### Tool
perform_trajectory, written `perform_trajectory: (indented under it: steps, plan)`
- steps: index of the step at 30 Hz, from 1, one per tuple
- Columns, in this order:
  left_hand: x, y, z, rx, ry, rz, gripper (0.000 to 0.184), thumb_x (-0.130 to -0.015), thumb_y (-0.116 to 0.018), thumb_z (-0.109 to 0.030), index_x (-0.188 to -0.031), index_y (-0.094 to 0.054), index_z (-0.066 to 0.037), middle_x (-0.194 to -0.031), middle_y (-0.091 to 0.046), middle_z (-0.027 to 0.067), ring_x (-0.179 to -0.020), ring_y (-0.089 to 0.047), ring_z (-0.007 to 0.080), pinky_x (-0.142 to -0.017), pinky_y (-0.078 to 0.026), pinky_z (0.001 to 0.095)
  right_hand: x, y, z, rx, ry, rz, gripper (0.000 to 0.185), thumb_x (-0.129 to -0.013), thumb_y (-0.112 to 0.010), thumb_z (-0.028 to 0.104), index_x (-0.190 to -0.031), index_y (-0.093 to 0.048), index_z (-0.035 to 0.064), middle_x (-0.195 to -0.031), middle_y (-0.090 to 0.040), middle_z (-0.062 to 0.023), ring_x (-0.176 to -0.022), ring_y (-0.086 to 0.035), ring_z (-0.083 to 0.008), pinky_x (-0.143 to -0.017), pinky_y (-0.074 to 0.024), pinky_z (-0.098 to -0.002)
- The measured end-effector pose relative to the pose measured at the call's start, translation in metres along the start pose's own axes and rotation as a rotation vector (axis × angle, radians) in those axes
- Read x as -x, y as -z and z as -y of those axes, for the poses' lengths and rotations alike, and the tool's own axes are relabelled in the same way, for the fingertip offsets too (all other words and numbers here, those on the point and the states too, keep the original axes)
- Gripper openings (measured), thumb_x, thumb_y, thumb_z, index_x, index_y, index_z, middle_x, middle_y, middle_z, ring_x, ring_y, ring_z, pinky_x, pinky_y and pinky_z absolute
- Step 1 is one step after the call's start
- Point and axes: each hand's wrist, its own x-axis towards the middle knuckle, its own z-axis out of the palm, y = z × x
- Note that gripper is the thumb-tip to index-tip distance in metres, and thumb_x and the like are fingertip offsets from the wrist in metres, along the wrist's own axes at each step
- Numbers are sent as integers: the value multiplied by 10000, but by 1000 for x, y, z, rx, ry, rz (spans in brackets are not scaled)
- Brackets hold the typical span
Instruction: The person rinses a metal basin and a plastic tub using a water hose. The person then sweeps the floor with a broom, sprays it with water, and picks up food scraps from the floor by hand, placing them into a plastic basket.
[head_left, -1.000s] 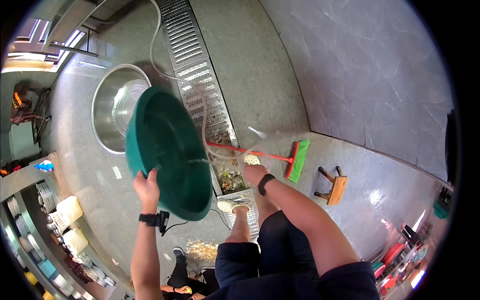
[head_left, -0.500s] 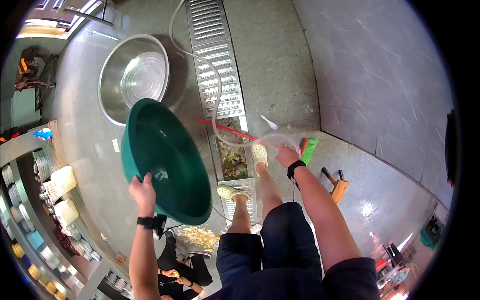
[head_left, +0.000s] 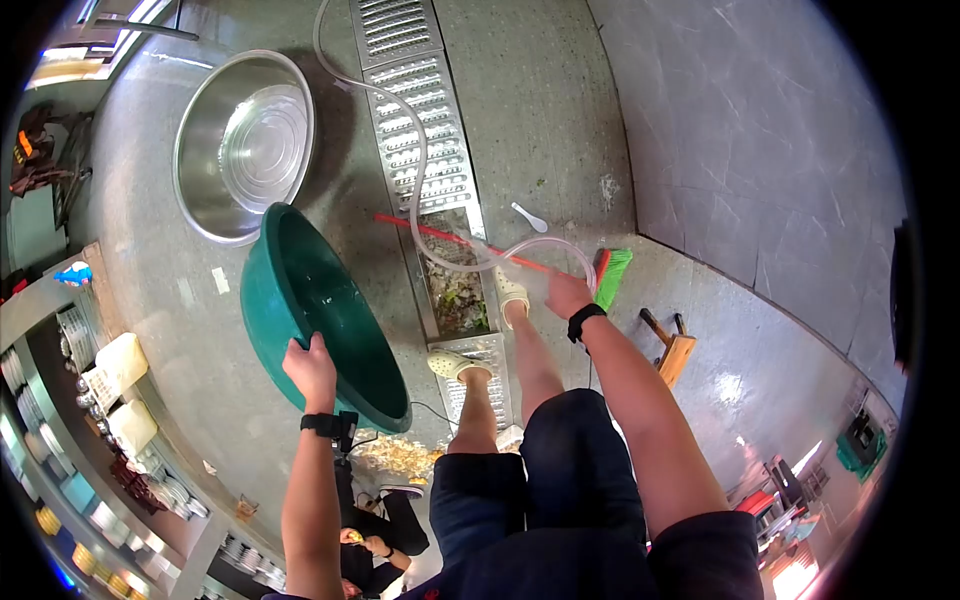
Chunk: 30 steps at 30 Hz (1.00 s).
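Two bare hands work above a grey floor [head_left: 545, 120], a pale wall [head_left: 760, 150] along the right. Down the middle runs a drain [head_left: 425, 130] with slotted metal covers; one stretch lies open, with wet scraps [head_left: 457, 300] inside. At the bottom, partly hidden, another person [head_left: 385, 535] in dark clothes sits or crouches beside yellowish peelings [head_left: 400, 458].

A big green tub [head_left: 345, 330] is tilted left of the open drain, its mouth turned toward the drain; whether it touches the floor cannot be told. A shiny steel basin [head_left: 265, 150] lies just beyond it. A clear hose [head_left: 420, 165] curves down over the drain to the right hand. Beneath it, a red-handled broom [head_left: 612, 280] with green bristles crosses the open stretch. A small wooden stool [head_left: 677, 358] is near the bristles.

The left hand [head_left: 312, 372] grips the tub's near rim, fingers closed over it. The right hand [head_left: 568, 294] is closed around the hose, near the broom. Smallest is a white spoon [head_left: 530, 218], right of the drain.
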Motion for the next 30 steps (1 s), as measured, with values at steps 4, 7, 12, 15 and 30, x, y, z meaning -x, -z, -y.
perform_trajectory:
  steps: [4,7,12,15,30]
  plan:
    - [0,1,8,-13,0,-21,298,-784,-667,-163,-687,-527,81,-603,-558,237,-567,-548,396,-563,-422,440,0,-9,0,-13,-44,35,422,-774,-604,122,-1135,-472,-52,-954,-650,-237,-908,-645,-364,-785,-520,-452]
    - [0,-1,18,-73,-30,-45,283,-788,-671,-151,-685,-525,68,-610,-575,233,-575,-560,411,-564,-428,446,3,-19,-3,1,-12,2,444,-777,-582,111,-1167,-461,-63,-924,-650,-251,-900,-646,-364,-783,-520,-453]
    - [2,1,21,-44,15,-33,295,-786,-668,-163,-687,-528,77,-615,-567,243,-581,-555,409,-570,-426,448,12,-11,9,21,-33,41,490,-775,-567,103,-1217,-447,-70,-918,-650,-252,-883,-648,-365,-784,-517,-455]
    - [5,-1,30,-29,10,-55,303,-787,-665,-165,-680,-519,78,-610,-561,240,-571,-550,397,-568,-426,440,14,-17,11,40,-28,55,481,-773,-570,105,-1212,-464,-60,-935,-648,-244,-898,-645,-360,-798,-512,-455]
    - [17,14,58,21,16,-83,300,-793,-667,-175,-717,-530,81,-632,-576,242,-574,-564,384,-567,-436,434,16,-36,11,50,-49,58,259,-754,-626,132,-958,-594,-24,-937,-653,-228,-928,-636,-360,-823,-506,-444]
